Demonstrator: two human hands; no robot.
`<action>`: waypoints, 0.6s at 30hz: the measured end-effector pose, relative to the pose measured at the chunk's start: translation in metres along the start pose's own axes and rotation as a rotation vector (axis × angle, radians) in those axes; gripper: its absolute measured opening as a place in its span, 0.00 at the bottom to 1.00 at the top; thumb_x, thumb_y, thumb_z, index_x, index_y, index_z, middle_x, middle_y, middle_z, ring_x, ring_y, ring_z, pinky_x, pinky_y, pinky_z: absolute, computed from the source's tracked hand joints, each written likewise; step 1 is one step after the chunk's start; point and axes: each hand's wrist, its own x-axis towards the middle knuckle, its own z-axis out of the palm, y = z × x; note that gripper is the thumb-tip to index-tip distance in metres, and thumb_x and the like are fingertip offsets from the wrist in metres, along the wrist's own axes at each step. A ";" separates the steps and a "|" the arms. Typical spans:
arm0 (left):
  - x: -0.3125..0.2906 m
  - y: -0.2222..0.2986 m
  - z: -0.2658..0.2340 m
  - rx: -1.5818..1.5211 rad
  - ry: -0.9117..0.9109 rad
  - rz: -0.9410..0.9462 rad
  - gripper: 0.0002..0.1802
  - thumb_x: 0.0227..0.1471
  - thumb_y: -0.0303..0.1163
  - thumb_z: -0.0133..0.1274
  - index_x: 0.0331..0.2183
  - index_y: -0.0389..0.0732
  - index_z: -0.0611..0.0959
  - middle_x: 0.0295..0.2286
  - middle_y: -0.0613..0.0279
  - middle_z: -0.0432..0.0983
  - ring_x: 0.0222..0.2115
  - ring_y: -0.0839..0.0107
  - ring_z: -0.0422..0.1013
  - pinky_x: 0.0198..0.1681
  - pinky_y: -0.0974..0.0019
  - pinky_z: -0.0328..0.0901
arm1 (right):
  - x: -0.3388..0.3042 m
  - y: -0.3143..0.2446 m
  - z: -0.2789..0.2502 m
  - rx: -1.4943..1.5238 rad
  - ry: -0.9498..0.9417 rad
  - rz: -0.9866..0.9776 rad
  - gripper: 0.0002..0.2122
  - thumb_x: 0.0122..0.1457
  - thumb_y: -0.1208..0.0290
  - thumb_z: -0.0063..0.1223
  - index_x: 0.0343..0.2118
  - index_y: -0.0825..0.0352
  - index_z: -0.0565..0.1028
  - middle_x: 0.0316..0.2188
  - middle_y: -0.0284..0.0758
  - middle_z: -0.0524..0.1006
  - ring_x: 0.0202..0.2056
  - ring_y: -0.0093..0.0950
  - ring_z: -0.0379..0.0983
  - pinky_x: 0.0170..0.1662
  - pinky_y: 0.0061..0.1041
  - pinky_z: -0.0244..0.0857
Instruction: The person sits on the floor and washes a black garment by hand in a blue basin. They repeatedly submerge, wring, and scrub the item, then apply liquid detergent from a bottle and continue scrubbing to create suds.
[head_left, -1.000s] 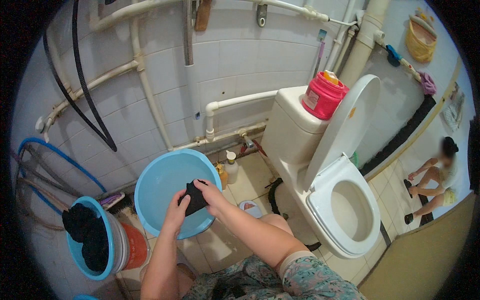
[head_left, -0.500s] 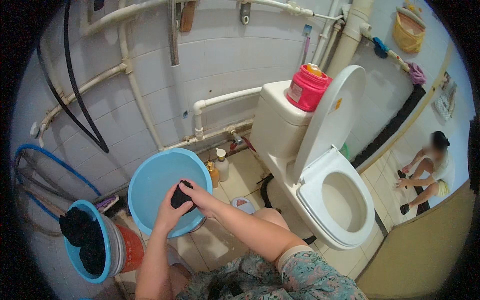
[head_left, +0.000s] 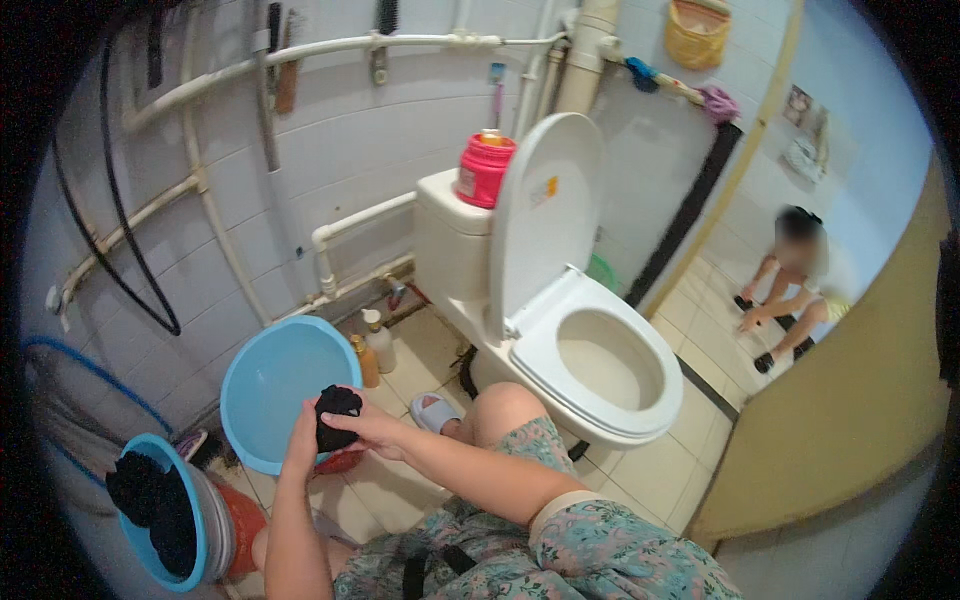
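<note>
Cloth: our left hand (head_left: 302, 440) and right hand (head_left: 368, 432) both grip a small bunched black cloth (head_left: 334, 414).
Position: just above the near rim of the round light-blue plastic basin (head_left: 262, 385), between both hands.

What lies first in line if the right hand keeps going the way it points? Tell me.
The right hand points left onto the black cloth it already grips; past that, probably the left hand, though depth is unclear.
</note>
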 end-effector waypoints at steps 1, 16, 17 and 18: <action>-0.008 0.007 0.005 -0.004 -0.055 -0.006 0.32 0.58 0.53 0.25 0.46 0.37 0.70 0.40 0.60 0.69 0.41 0.70 0.65 0.47 0.68 0.57 | -0.002 0.008 -0.004 0.053 0.004 -0.008 0.33 0.47 0.62 0.59 0.53 0.56 0.53 0.46 0.33 0.64 0.41 0.27 0.68 0.32 0.24 0.68; 0.001 -0.061 -0.039 0.728 0.359 0.084 0.18 0.49 0.38 0.47 0.38 0.36 0.76 0.35 0.52 0.73 0.35 0.63 0.71 0.36 0.64 0.65 | -0.028 0.001 -0.032 0.278 0.232 0.018 0.15 0.49 0.66 0.56 0.40 0.60 0.69 0.37 0.32 0.73 0.37 0.27 0.72 0.37 0.30 0.69; -0.008 -0.061 -0.044 0.792 0.409 0.116 0.17 0.48 0.37 0.48 0.37 0.36 0.77 0.35 0.50 0.73 0.36 0.59 0.71 0.38 0.62 0.64 | -0.034 -0.001 -0.028 0.306 0.153 0.085 0.15 0.49 0.64 0.56 0.40 0.59 0.70 0.37 0.32 0.73 0.37 0.27 0.71 0.37 0.29 0.68; -0.015 -0.062 -0.043 0.896 0.432 0.176 0.17 0.47 0.36 0.47 0.38 0.37 0.77 0.35 0.49 0.73 0.38 0.53 0.69 0.42 0.60 0.63 | -0.038 -0.002 -0.024 0.267 0.202 0.088 0.16 0.49 0.63 0.56 0.41 0.59 0.70 0.38 0.32 0.73 0.38 0.26 0.71 0.37 0.28 0.69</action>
